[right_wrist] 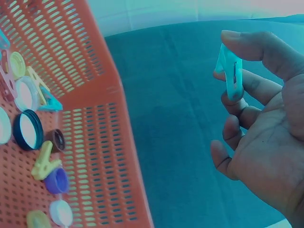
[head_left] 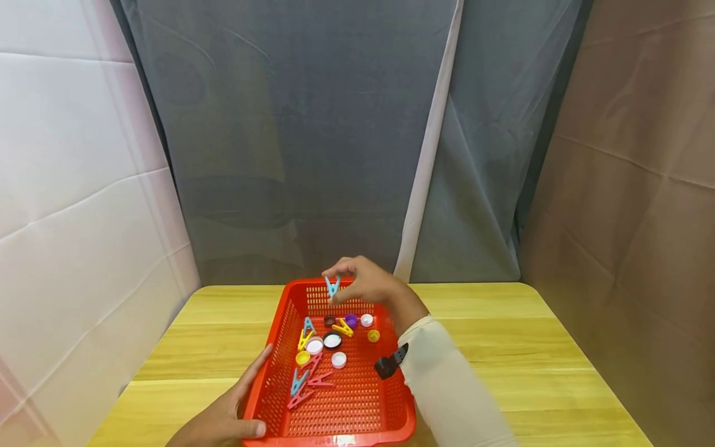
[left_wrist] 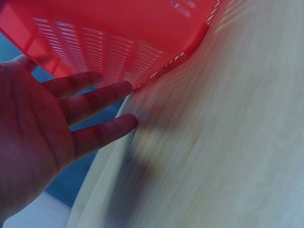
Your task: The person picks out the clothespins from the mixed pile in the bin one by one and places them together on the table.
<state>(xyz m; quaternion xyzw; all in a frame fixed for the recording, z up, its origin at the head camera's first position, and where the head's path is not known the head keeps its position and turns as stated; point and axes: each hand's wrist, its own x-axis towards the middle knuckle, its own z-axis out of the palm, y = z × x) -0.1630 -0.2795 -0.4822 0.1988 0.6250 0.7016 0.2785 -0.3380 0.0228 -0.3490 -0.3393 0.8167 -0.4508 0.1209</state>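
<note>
Thumb and fingertips of my right hand (head_left: 365,282) pinch a light blue clothespin (right_wrist: 232,71) above the far rim of a red perforated basket (head_left: 399,428). The right wrist view shows the clothespin beyond the basket wall. Straight fingers of my left hand (left_wrist: 42,114) lie along the outside of the basket's near left corner, the thumb close to its rim. Inside the basket lie pink clothespins (head_left: 320,380), blue clothespins (head_left: 298,382), yellow clothespins (head_left: 343,328) and several bottle caps: white (head_left: 338,360), black-rimmed (head_left: 332,340), purple (head_left: 350,320), brown (right_wrist: 56,140) and yellow (head_left: 373,336).
The basket stands on a light wooden table (head_left: 480,360). A grey curtain (head_left: 335,155) hangs behind it, with a white cloth (head_left: 84,155) on the left and a brownish cloth (head_left: 631,186) on the right. A black strap (head_left: 391,362) is round my right wrist.
</note>
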